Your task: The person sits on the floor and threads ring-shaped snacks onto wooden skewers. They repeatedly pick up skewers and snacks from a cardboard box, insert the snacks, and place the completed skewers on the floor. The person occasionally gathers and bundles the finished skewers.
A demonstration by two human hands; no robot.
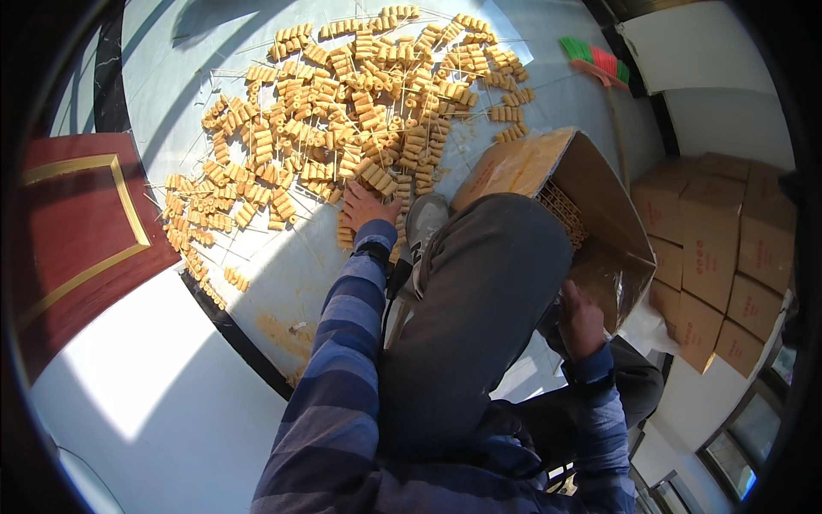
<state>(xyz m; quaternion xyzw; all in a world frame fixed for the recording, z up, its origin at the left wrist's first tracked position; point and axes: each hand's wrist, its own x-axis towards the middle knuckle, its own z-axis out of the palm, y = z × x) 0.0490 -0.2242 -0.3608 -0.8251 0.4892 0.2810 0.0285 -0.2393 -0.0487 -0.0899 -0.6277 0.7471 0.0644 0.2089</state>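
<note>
A wide heap of skewered rolls (368,111), golden-brown ridged tubes on thin sticks, is spread over the pale floor. My left hand (370,208) reaches to the near edge of the heap, fingers spread and touching the rolls there. Beside my raised knee, my right hand (582,323) is closed at the near side of an open cardboard box (514,163); what its fingers hold, if anything, is hidden. Inside that box, stacked skewers (562,212) lie along one wall, and clear plastic (608,291) shows near my right hand.
Several sealed cartons (711,248) are stacked at the right. A broom (597,64) with green and red bristles leans at the upper right. My shoe (425,227) stands between the heap and the box. At the left is a dark red door panel (77,248).
</note>
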